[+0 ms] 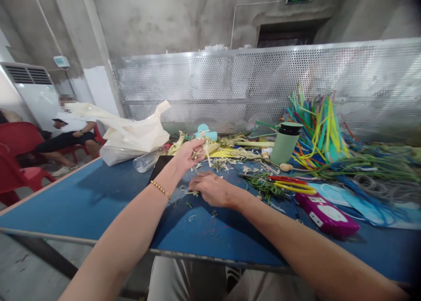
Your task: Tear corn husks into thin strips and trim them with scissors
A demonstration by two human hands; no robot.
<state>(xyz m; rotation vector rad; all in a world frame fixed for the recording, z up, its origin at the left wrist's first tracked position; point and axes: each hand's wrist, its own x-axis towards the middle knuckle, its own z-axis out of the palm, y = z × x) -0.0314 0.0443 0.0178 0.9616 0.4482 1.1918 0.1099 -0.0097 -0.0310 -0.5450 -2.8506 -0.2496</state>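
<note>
My left hand (193, 154) is palm up above the table, cupping a small bunch of pale straw-coloured scraps (206, 149). My right hand (212, 189) is lower and nearer to me, palm down, with its fingers curled against the tabletop. Pale scraps show at its fingertips; the hand itself hides part of them. More shredded scraps (222, 163) lie in a loose pile just beyond both hands. Small curled bits are scattered on the blue table (108, 204) between my forearms. A dark flat object (161, 167) is partly under my left forearm.
A white plastic bag (134, 136) and clear bottle (146, 160) stand left. At right are a green tumbler (286, 144), scissors (292, 184), a magenta box (327, 215) and colourful strips (324, 134). A perforated metal screen (197, 90) borders the back. A person (74, 130) sits far left.
</note>
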